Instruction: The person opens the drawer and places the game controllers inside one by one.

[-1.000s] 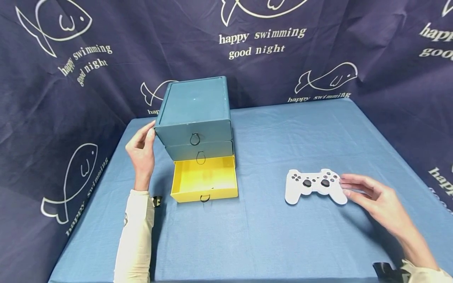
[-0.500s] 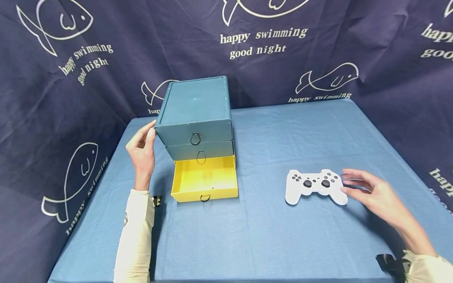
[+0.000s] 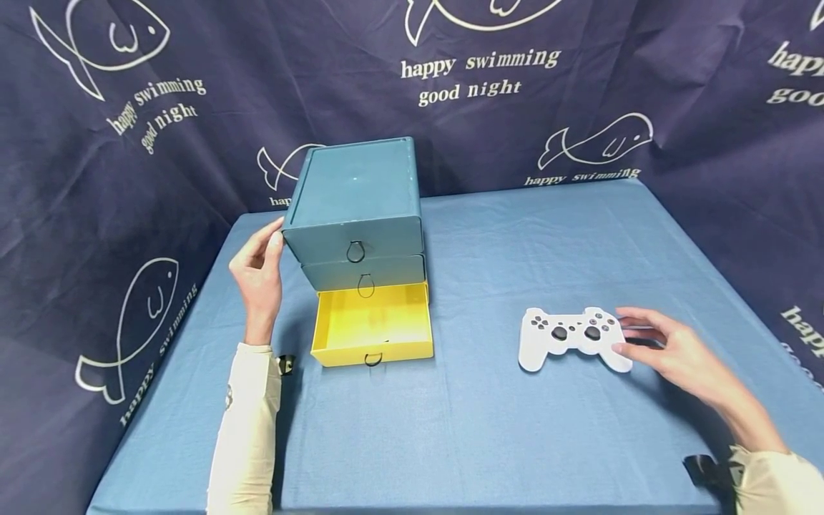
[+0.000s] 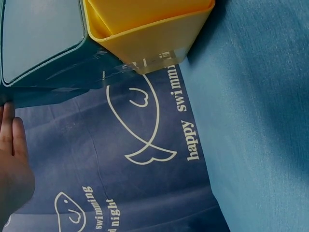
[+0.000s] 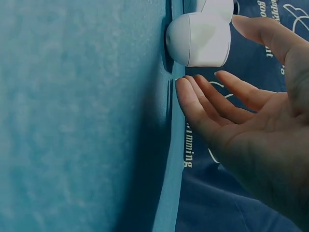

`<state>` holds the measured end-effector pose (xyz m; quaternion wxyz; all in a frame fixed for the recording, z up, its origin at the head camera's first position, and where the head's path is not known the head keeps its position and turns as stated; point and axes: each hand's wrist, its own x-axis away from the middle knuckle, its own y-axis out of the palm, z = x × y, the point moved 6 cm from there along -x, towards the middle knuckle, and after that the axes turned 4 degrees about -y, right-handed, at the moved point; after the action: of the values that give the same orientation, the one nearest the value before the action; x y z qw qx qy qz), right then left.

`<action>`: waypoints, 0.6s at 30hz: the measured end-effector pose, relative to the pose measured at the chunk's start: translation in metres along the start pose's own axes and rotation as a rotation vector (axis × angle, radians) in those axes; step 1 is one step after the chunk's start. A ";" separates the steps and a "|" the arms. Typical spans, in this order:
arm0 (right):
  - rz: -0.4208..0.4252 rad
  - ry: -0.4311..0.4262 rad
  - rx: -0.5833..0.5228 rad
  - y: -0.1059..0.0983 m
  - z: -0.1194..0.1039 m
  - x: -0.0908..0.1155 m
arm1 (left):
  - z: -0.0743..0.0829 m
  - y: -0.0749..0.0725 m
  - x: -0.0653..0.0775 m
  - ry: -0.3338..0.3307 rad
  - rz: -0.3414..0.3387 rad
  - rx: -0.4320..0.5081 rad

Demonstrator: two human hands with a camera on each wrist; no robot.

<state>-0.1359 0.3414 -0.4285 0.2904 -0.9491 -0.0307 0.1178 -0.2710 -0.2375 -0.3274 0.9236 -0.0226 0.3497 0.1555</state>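
Observation:
On the left of the table stands a drawer cabinet (image 3: 354,186) with blue-green upper drawers. Its lowest drawer, yellow (image 3: 373,352), is pulled out, with nothing large inside. My left hand (image 3: 259,272) touches the cabinet's upper left side; in the left wrist view the fingers (image 4: 18,137) lie fairly straight against it. A white game controller (image 3: 539,343) lies face up on the right. Beside its right grip is my right hand (image 3: 682,361), fingers spread and relaxed. The thumb (image 5: 256,29) is at the controller's edge in the right wrist view, the other fingers apart from it.
A blue cloth (image 3: 476,429) covers the table. Dark blue curtains (image 3: 483,143) with white fish prints hang behind and at both sides. Small black loops (image 3: 355,252) serve as handles on the drawer fronts.
My right hand has shifted slightly, first a little back from the controller, then left toward its right grip. The left hand, cabinet and controller stay where they were.

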 end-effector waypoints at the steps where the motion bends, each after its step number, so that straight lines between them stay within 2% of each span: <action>1: -0.007 0.000 0.012 0.000 0.000 -0.001 | 0.000 0.000 0.000 0.000 0.000 -0.002; 9: -0.080 0.045 0.084 0.006 0.003 -0.006 | -0.001 -0.001 0.000 -0.001 0.002 -0.013; 18: -0.095 0.012 0.099 0.009 0.000 -0.009 | -0.001 0.000 0.000 -0.005 0.009 -0.002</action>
<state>-0.1443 0.3331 -0.4316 0.3424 -0.9318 -0.0681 0.0994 -0.2713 -0.2376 -0.3284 0.9237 -0.0216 0.3472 0.1604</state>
